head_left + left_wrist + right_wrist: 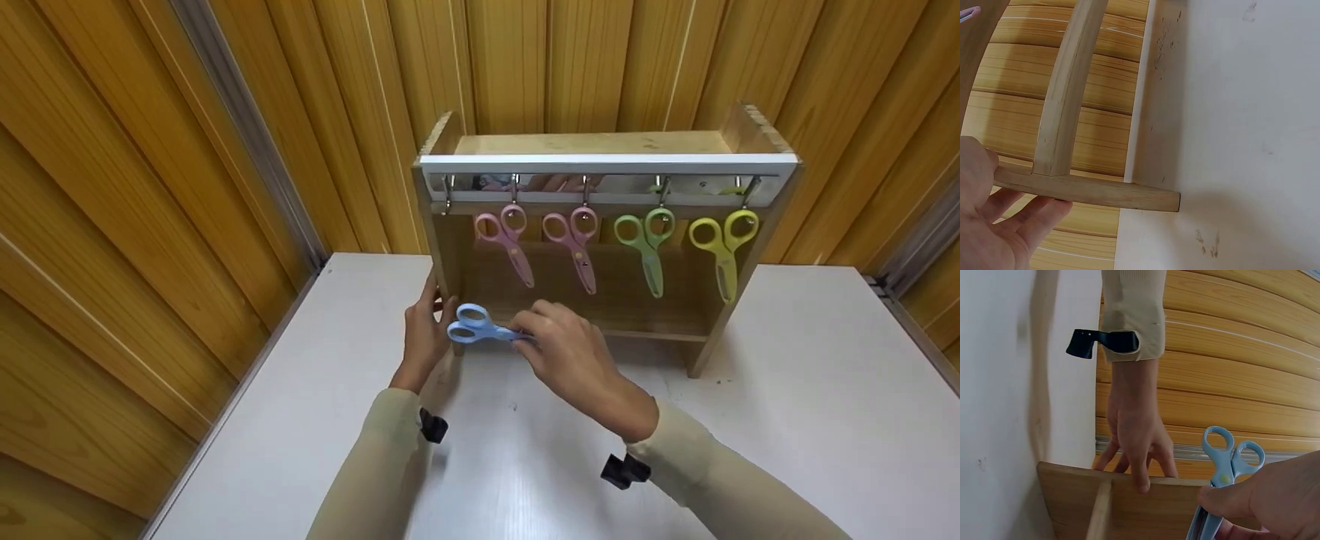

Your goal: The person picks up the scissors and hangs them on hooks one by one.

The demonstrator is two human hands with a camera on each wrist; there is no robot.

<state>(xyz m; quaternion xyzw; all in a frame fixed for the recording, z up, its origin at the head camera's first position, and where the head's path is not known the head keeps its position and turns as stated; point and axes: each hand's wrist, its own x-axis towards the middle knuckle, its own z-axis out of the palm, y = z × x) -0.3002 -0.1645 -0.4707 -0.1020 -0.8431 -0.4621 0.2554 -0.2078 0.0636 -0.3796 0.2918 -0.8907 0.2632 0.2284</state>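
Observation:
My right hand (566, 349) pinches a pair of light blue scissors (474, 327) by the blades, handle loops pointing left. In the right wrist view the blue scissors (1224, 467) show their two loops, with thumb and fingers on the blade end. My left hand (425, 330) grips the left side panel of the wooden rack (442, 262), thumb on one face and fingers on the other, as the left wrist view shows (994, 219). From the rack's hooks hang two pink scissors (576, 240), green scissors (651, 247) and yellow scissors (724, 247). The leftmost hook (448, 199) holds nothing.
The rack stands on a white table (315, 420) before a wood-panelled wall (510, 67). A metallic strip (622, 187) carrying the hooks runs along its upper front. Another panelled wall (112, 187) rises on the left.

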